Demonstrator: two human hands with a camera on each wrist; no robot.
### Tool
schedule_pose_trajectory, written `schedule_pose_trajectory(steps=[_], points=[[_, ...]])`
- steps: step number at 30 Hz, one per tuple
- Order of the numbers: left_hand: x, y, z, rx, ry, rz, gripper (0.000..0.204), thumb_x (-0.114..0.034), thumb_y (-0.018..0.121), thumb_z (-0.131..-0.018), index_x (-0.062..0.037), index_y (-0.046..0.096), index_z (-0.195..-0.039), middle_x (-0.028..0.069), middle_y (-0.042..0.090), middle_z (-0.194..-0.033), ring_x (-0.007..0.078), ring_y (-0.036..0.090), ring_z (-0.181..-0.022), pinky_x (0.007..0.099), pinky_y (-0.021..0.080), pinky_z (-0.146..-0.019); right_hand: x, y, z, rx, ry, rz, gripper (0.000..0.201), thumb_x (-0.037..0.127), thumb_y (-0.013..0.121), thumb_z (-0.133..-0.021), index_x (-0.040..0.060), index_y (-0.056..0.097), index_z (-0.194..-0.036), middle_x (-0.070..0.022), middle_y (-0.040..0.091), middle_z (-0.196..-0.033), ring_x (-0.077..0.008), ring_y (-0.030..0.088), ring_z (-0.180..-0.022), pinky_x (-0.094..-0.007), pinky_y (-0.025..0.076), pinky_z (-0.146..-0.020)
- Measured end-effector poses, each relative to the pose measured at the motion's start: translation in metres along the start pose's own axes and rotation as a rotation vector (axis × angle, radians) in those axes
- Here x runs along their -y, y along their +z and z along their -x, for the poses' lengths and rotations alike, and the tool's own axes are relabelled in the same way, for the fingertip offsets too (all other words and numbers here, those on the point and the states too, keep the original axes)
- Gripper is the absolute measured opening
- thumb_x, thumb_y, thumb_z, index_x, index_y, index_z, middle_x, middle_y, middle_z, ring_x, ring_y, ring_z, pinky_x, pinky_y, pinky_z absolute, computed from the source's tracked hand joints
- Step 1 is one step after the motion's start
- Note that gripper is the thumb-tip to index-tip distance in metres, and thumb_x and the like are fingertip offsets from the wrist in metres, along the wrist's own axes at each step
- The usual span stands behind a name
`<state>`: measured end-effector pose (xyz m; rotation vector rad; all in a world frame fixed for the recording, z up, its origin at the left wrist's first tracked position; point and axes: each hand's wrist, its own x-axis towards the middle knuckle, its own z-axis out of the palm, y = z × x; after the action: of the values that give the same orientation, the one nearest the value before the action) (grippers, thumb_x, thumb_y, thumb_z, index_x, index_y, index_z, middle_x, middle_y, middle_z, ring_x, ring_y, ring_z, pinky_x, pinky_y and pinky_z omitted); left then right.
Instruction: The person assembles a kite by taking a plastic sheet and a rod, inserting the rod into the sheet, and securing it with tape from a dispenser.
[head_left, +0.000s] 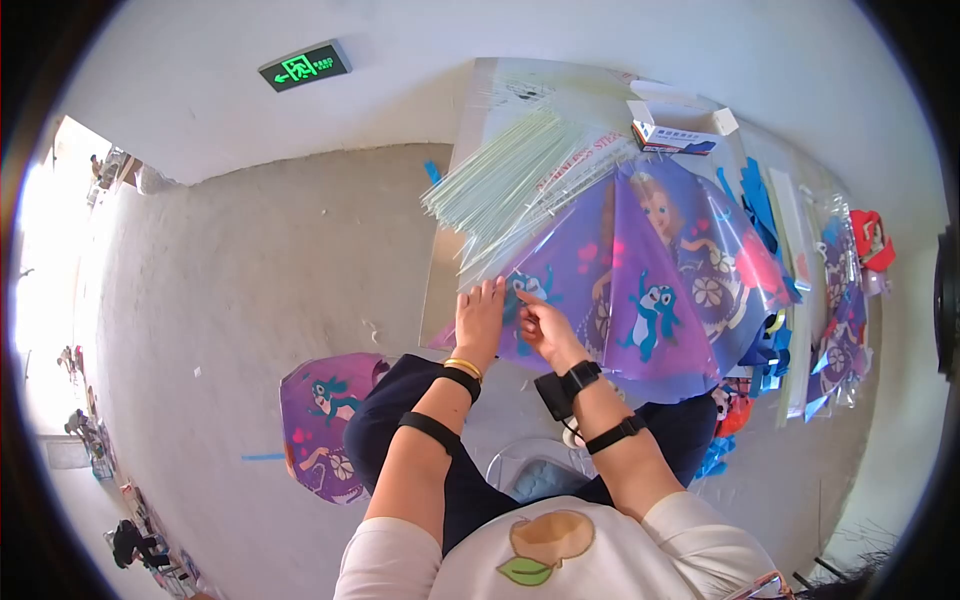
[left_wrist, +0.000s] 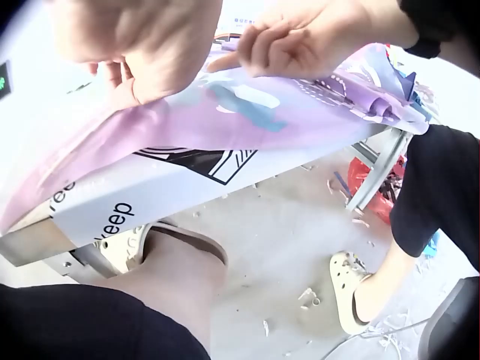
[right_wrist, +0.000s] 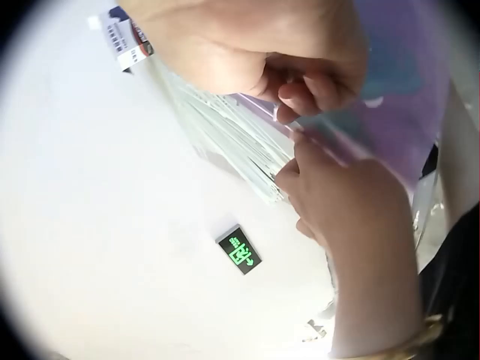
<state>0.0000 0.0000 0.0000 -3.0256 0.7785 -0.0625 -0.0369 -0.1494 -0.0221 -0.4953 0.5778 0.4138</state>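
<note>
A purple plastic kite sail (head_left: 610, 270), printed with a princess and blue cartoon animals, lies over the table and hangs past its near edge. My left hand (head_left: 480, 318) rests at the sail's left edge, fingers fairly straight in the head view. Along that edge a thin pale strip runs up to my left hand (left_wrist: 142, 56) in the left wrist view. Close beside it, my right hand (head_left: 548, 332) is over the sail with several fingers curled and one pointing toward the left hand. I cannot tell whether those curled fingers hold anything.
A bundle of thin pale rods (head_left: 500, 185) lies beyond the left hand. Behind the sail stands an open white box (head_left: 683, 125). Blue strips (head_left: 758, 205) lie at the right. Another purple printed sail (head_left: 325, 428) is low at the left, and scraps (left_wrist: 309, 298) litter the floor.
</note>
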Motion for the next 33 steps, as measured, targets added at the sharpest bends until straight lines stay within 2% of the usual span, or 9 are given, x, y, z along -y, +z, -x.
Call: schedule_pose_trajectory(steps=[2,5,12,18,20,22,24,26,33], points=[[0.002,0.003,-0.002,0.030,0.017,-0.035,0.058,-0.013,0.053,-0.087,-0.0148,0.043,-0.144,0.0074,0.054,-0.118,0.0218,0.054,-0.107,0.0361,0.040,-0.090,0.007,-0.005,0.015,-0.126,-0.130,0.213,0.040,0.008,0.047,-0.096,0.0026,0.050,-0.135,0.0008,0.049,-0.072,-0.0087,0.043,-0.057,-0.0219,0.034,-0.053],[-0.002,-0.012,0.002,-0.073,0.085,-0.082,0.053,-0.013,0.052,-0.088,-0.0128,0.047,-0.140,0.0050,0.054,-0.113,0.0202,0.053,-0.105,0.0348,0.039,-0.090,0.024,-0.020,0.072,-0.067,-0.138,0.338,0.035,0.008,0.046,-0.096,0.0002,0.056,-0.129,0.0015,0.049,-0.072,-0.0078,0.042,-0.057,-0.0214,0.034,-0.053],[0.002,-0.020,0.018,-0.119,0.061,0.029,0.053,-0.010,0.052,-0.086,-0.0130,0.048,-0.139,0.0068,0.052,-0.117,0.0230,0.049,-0.110,0.0375,0.036,-0.093,0.024,-0.092,0.179,-0.157,-0.169,0.379,0.031,0.008,0.046,-0.097,-0.0032,0.059,-0.123,0.0012,0.052,-0.073,-0.0074,0.044,-0.059,-0.0208,0.035,-0.054],[-0.017,-0.043,0.070,-0.097,-0.124,0.098,0.048,-0.012,0.056,-0.084,-0.0117,0.053,-0.132,0.0085,0.052,-0.120,0.0263,0.048,-0.112,0.0401,0.037,-0.092,0.029,-0.121,0.231,-0.319,-0.253,0.473,0.025,0.015,0.049,-0.098,0.0032,0.065,-0.113,0.0037,0.051,-0.071,-0.0048,0.045,-0.059,-0.0193,0.036,-0.052],[-0.035,-0.058,0.092,-0.112,-0.206,0.184,0.051,-0.015,0.062,-0.080,-0.0104,0.053,-0.130,0.0096,0.052,-0.119,0.0289,0.048,-0.113,0.0431,0.037,-0.092,0.047,-0.130,0.253,-0.460,-0.420,0.635,0.017,0.018,0.056,-0.097,0.0074,0.067,-0.104,0.0054,0.051,-0.067,-0.0050,0.045,-0.055,-0.0207,0.035,-0.049],[-0.048,-0.059,0.113,-0.043,-0.171,0.273,0.058,-0.015,0.067,-0.075,-0.0107,0.052,-0.131,0.0134,0.051,-0.122,0.0340,0.046,-0.117,0.0462,0.037,-0.094,0.076,-0.190,0.252,-0.568,-0.814,0.793,0.011,0.017,0.061,-0.094,0.0076,0.066,-0.097,0.0029,0.052,-0.067,-0.0077,0.048,-0.055,-0.0237,0.036,-0.049],[-0.068,-0.058,0.136,0.001,-0.128,0.253,0.060,-0.017,0.069,-0.073,-0.0113,0.053,-0.131,0.0142,0.049,-0.124,0.0354,0.045,-0.118,0.0478,0.035,-0.095,0.119,-0.210,0.287,-0.944,-1.101,1.049,0.014,0.019,0.066,-0.092,0.0056,0.063,-0.093,-0.0018,0.057,-0.068,-0.0116,0.054,-0.059,-0.0274,0.042,-0.053],[-0.082,-0.053,0.157,0.029,-0.064,0.364,0.060,-0.018,0.070,-0.071,-0.0106,0.055,-0.129,0.0138,0.049,-0.124,0.0344,0.044,-0.119,0.0484,0.034,-0.096,0.158,-0.244,0.306,-1.106,-1.331,0.956,0.018,0.020,0.067,-0.091,0.0034,0.061,-0.095,-0.0064,0.061,-0.071,-0.0167,0.059,-0.062,-0.0317,0.047,-0.059],[-0.114,-0.055,0.196,0.113,0.056,0.357,0.056,-0.019,0.071,-0.072,-0.0097,0.058,-0.125,0.0135,0.049,-0.124,0.0341,0.043,-0.118,0.0486,0.032,-0.097,0.226,-0.324,0.322,-1.329,-1.372,1.238,0.015,0.012,0.060,-0.088,0.0043,0.062,-0.101,-0.0141,0.065,-0.085,-0.0339,0.063,-0.075,-0.0469,0.050,-0.070]])
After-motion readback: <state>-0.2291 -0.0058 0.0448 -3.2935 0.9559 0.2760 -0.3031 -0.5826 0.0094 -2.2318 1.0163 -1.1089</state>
